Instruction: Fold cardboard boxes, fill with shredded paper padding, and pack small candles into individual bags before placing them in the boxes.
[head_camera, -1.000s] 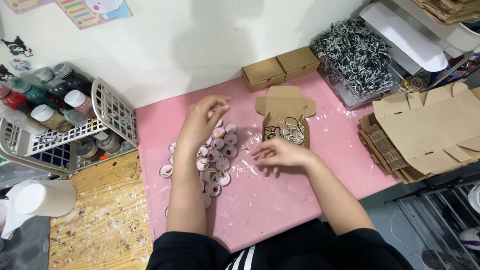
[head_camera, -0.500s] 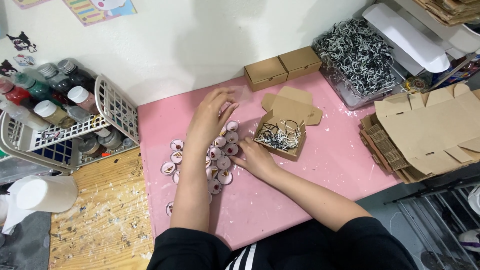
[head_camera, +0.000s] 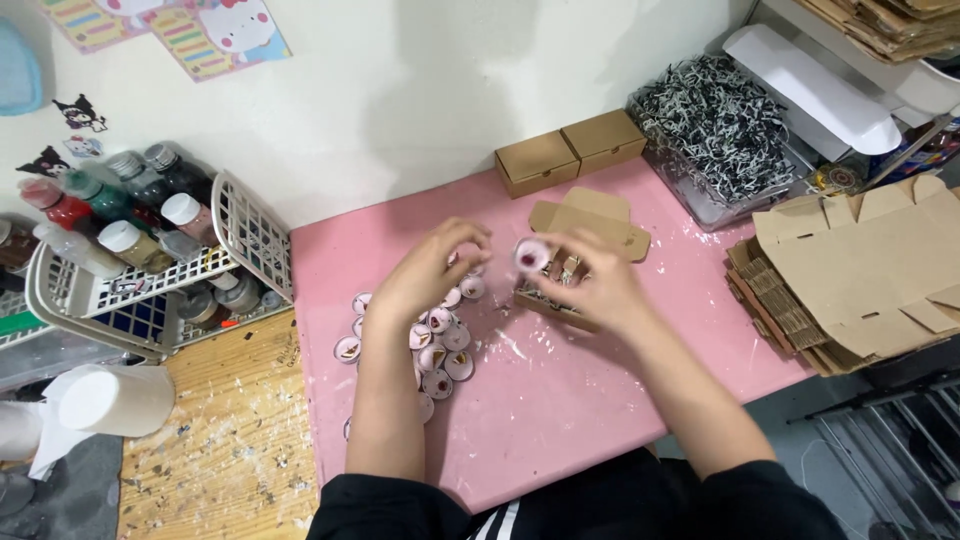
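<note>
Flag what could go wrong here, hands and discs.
1. The right hand pinches one disc by its edge, in mid-air over the open box; it could slip and drop outside the box.
2. The left hand hovers over the loose pile of discs; a forearm sweep might scatter them across the pink mat.

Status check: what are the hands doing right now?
Right hand holds a round disc above open box. Left hand hovers over disc pile. Nothing in the way.

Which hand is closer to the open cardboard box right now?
Right. The right hand hovers directly over the open cardboard box, holding a small round disc; the left hand is off to its left.
</note>
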